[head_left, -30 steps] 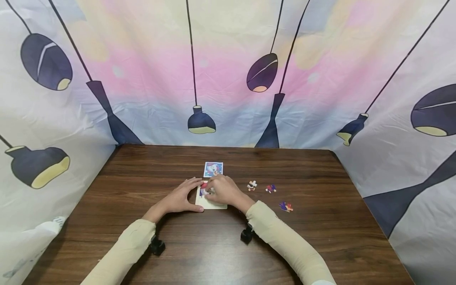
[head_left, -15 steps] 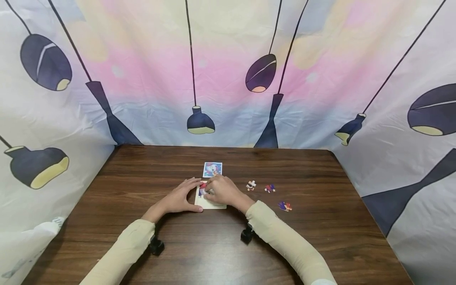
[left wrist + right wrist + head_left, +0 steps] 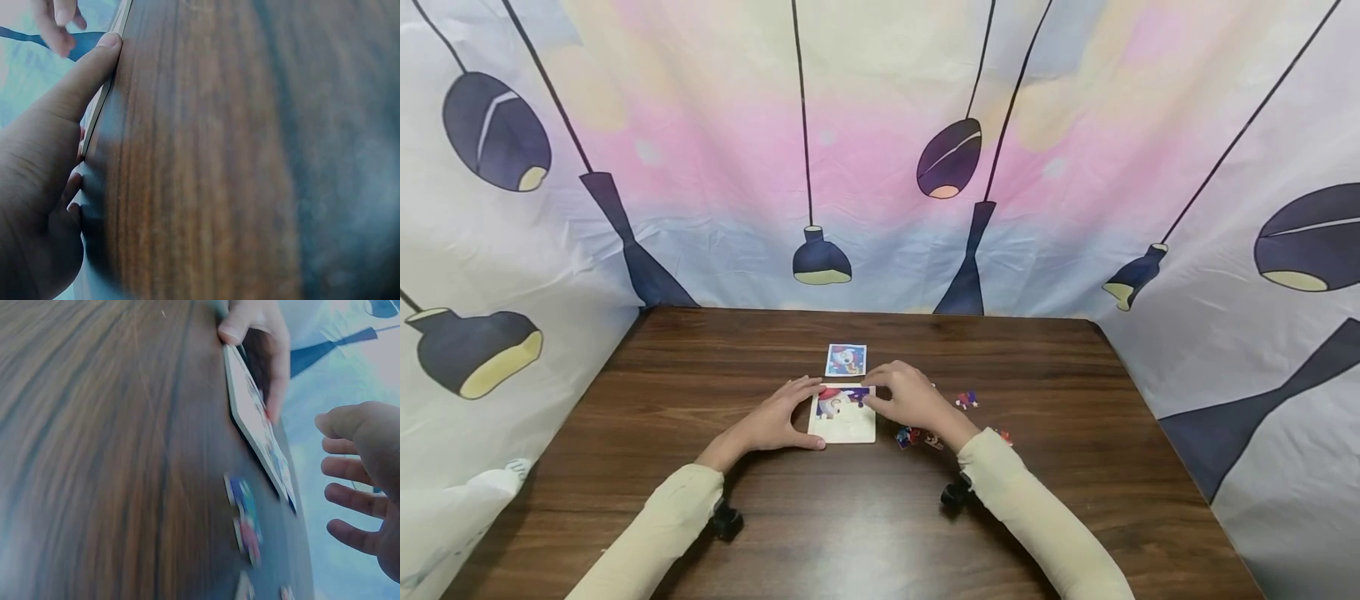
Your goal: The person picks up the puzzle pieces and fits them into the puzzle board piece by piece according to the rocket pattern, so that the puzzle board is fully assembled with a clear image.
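Note:
A jigsaw board [image 3: 848, 429] lies on the table, its upper part covered by pieces with a red, white and purple picture and its lower part bare cream. My left hand [image 3: 773, 418] holds the board at the left, fingertips by the far left corner and thumb on the near edge; the left wrist view shows that thumb [image 3: 94, 65] pressing the rim. Over the board's right edge hovers my right hand [image 3: 913, 404], fingers apart and nothing between them. In the right wrist view, loose jigsaw pieces [image 3: 244, 519] lie beside the board.
Behind the board lies a small picture card [image 3: 846, 360] with a white cartoon character on blue. More loose pieces are scattered right of the board, among them a red and purple one [image 3: 967, 400]; my right arm partly covers others. A printed cloth [image 3: 880, 167] hangs beyond the table.
My right hand has lifted off the middle of the board and moved right, uncovering the picture pieces and some loose pieces near its wrist. My left hand stays in place.

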Demonstrator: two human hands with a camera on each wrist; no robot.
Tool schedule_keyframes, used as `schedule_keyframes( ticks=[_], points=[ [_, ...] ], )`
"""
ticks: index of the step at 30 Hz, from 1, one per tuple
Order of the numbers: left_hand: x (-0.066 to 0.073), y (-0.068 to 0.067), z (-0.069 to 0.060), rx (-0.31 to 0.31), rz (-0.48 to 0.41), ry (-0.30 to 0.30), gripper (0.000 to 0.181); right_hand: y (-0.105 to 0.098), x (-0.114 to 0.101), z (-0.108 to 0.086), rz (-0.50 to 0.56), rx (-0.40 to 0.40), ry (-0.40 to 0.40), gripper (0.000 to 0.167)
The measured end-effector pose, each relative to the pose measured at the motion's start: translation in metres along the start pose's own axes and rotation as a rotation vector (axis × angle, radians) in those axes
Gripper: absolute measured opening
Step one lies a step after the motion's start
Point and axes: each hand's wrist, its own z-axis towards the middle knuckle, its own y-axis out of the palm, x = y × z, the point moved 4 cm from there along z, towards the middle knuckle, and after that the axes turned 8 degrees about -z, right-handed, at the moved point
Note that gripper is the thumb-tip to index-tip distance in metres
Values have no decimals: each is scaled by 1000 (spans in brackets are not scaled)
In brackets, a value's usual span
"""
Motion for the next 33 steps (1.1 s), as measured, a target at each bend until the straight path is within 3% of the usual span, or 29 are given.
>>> schedule_keyframes(
  ticks=[15, 22, 33],
  points=[
    [1, 1, -1, 7, -6, 30, 107, -21, 70, -53, -33, 57, 212, 33],
    [0, 1, -1, 10, 1, 27, 106, -21, 81, -63, -54, 66, 228, 37],
    [0, 1, 0, 1, -1, 23, 106, -13, 87, -70, -134, -5, 275, 39]
  ],
)
